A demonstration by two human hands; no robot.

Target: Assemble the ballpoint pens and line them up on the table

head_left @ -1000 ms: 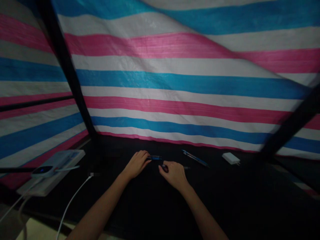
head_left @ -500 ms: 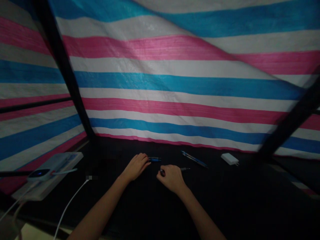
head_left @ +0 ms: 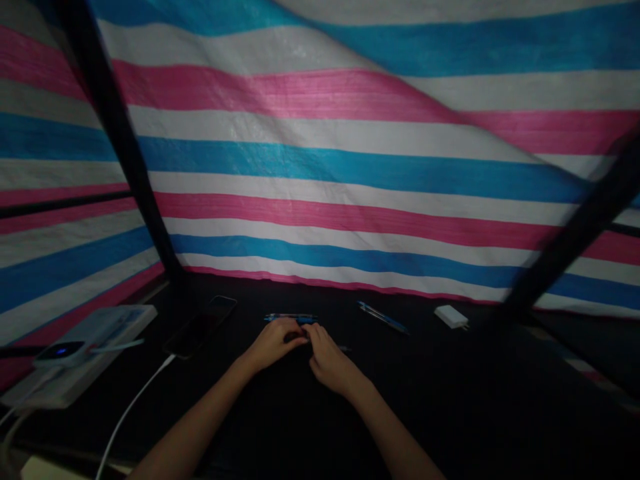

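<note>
My left hand (head_left: 277, 343) and my right hand (head_left: 331, 360) meet fingertip to fingertip, low over the black table. A dark pen runs between them: my right hand is closed around it, and its thin grey tip (head_left: 345, 348) pokes out on that hand's right side. Thumb and fingers of my left hand close at the pen's dark left end, mostly hidden by the fingers. Just beyond my left hand lies a blue pen (head_left: 290, 318), or perhaps two side by side; I cannot tell. Farther right, a blue and clear pen (head_left: 383, 317) lies slanted on the table.
A white charger plug (head_left: 451, 317) is at the right. On the left lie a dark phone (head_left: 203, 327) with a white cable (head_left: 131, 407), and a power bank (head_left: 60, 353) on a pale box (head_left: 123, 340). Black poles (head_left: 150, 200) and a striped sheet (head_left: 340, 160) enclose the table (head_left: 450, 413).
My right hand has moved left with the pen to meet my left hand. My left hand has left the blue pen and closed at the held pen's end. The view has shifted slightly.
</note>
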